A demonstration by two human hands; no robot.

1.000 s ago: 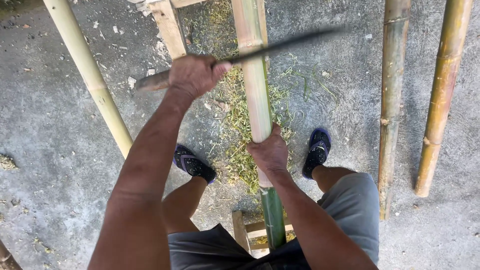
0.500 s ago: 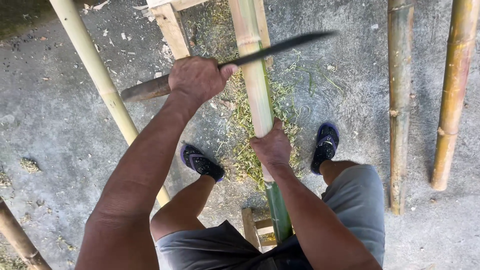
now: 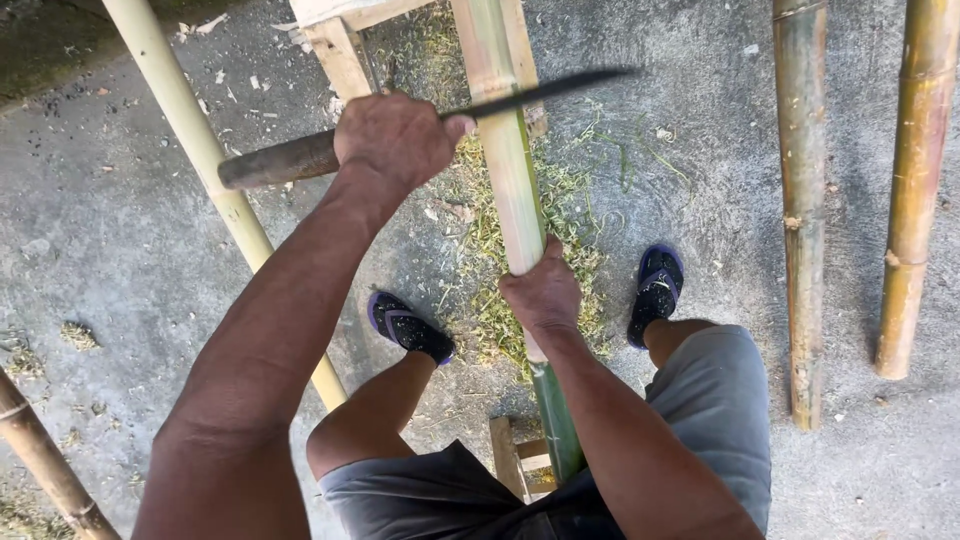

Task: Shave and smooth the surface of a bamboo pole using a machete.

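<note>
My left hand (image 3: 395, 140) is shut on the dark round handle of a long machete (image 3: 560, 85). Its thin blade lies across a pale peeled bamboo pole (image 3: 500, 130), just beyond my knuckles. My right hand (image 3: 540, 295) grips the same pole lower down, where the peeled part meets the green skin. The pole runs from between my knees up onto a wooden frame (image 3: 340, 55). Green shavings (image 3: 490, 240) are piled on the concrete under the pole.
A pale bamboo pole (image 3: 180, 120) slants on the left, and a brown one (image 3: 40, 460) lies at the bottom left. Two yellow-brown poles (image 3: 805, 200) (image 3: 915, 180) lie on the right. My sandalled feet (image 3: 410, 328) (image 3: 655, 290) flank the shavings. A small wooden stand (image 3: 510, 460) is under me.
The machete and my left hand have shifted only a little over the pole. My right hand keeps its grip at the same spot. The view has drifted slightly.
</note>
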